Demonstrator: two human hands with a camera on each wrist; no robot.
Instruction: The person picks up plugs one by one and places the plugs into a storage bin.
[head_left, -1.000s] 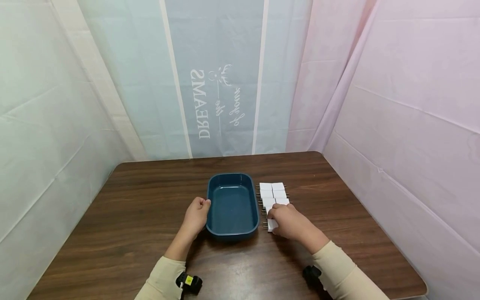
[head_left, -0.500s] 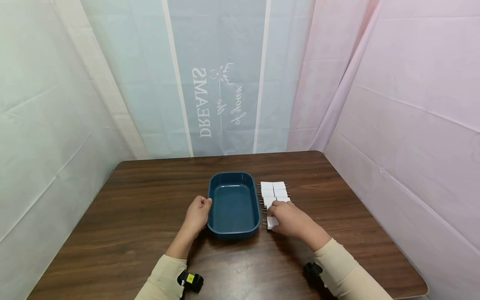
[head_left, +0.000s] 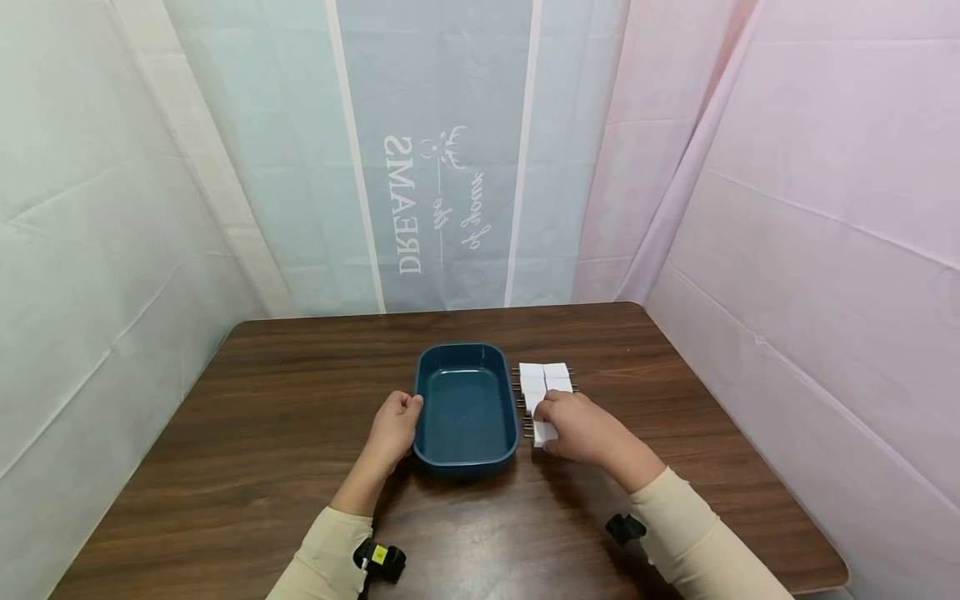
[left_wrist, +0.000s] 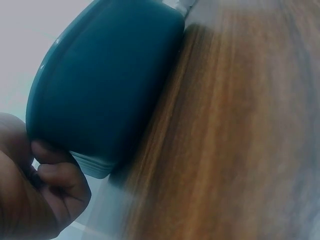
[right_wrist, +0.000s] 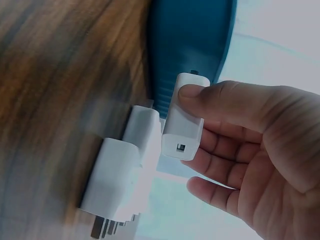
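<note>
A deep blue rectangular dish point(head_left: 465, 421) stands on the table with its inside bare. My left hand point(head_left: 392, 427) pinches its left rim; in the left wrist view, curled fingers point(left_wrist: 62, 182) meet the dish's outer wall point(left_wrist: 110, 75). On the other side of the dish, my right hand point(head_left: 581, 427) holds a white USB charger point(right_wrist: 184, 120) between thumb and fingers. Its port end faces the right wrist camera, and a prong shows at the far end. More white chargers point(right_wrist: 112, 175) lie just below it on the table, partly covered by the hand in the head view.
Several white plug chargers point(head_left: 532, 375) lie in two columns close to the dish's right side, prongs pointing outward. The brown wooden table point(head_left: 262, 433) runs to a patterned curtain point(head_left: 450, 208) at the back, with pale cloth point(head_left: 840, 250) along both sides.
My right hand has shifted slightly away from me with the white charger, over the other chargers. The left hand and the dish have stayed in place.
</note>
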